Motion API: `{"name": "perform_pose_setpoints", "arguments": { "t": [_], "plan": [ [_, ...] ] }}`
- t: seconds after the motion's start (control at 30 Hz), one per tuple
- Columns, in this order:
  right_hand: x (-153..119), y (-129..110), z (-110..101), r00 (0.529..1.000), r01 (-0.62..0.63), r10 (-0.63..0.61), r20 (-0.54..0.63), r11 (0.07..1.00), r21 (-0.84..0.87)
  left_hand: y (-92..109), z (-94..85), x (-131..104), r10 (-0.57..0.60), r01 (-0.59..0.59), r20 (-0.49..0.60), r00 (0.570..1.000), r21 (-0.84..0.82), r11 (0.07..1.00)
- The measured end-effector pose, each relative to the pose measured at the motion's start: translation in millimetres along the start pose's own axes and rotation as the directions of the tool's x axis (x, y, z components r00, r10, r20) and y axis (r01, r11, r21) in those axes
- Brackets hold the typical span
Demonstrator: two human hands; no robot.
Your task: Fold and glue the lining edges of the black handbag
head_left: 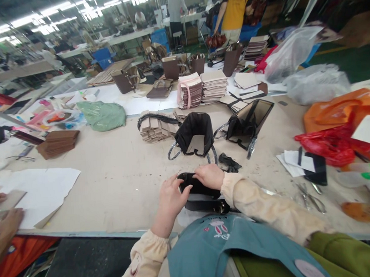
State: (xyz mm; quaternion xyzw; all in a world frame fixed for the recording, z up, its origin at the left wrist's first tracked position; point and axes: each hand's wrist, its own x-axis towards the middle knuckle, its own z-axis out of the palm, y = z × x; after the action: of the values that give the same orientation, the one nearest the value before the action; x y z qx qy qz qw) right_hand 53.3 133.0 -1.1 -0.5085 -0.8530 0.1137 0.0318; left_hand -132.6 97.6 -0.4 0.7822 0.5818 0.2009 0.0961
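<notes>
A small black bag lies at the table's front edge, close against the blue apron, with a black strap along its near side. My left hand grips the left end of its upper edge between thumb and fingers. At the top edge, right of the middle, my right hand has its fingertips pressed on the bag. Just beyond my hands stands an open black bag with looped handles. Another open bag leans to its right, and a black scrap lies between.
Stacked pieces lie behind the bags. Scissors, a red plastic bag and an orange bag are at the right. Another person's hands work on white paper at the left. A green bag lies farther back.
</notes>
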Motion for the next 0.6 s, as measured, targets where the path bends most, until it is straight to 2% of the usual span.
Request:
{"name": "perform_pose_setpoints", "arguments": {
  "t": [0.2, 0.33, 0.5, 0.6],
  "plan": [
    [-3, 4, 2, 1.000, -0.013, 0.013, -0.009, 1.000, -0.008, 6, 6.1, 11, -0.093, 0.086, 0.117, 0.989, 0.060, 0.994],
    [-9, 7, 3, 1.000, -0.021, 0.021, -0.017, 1.000, -0.008, 5, 6.9, 21, -0.078, 0.072, 0.116, 0.990, 0.053, 0.996],
    [-15, 6, 4, 1.000, -0.018, 0.018, -0.019, 1.000, 0.003, 5, 5.9, 28, -0.016, -0.004, 0.202, 0.979, 0.101, 0.995],
    [-15, 5, 4, 0.999, -0.029, 0.029, -0.018, 1.000, 0.010, 5, 7.1, 30, -0.048, 0.033, 0.195, 0.980, 0.077, 0.996]
  ]
}}
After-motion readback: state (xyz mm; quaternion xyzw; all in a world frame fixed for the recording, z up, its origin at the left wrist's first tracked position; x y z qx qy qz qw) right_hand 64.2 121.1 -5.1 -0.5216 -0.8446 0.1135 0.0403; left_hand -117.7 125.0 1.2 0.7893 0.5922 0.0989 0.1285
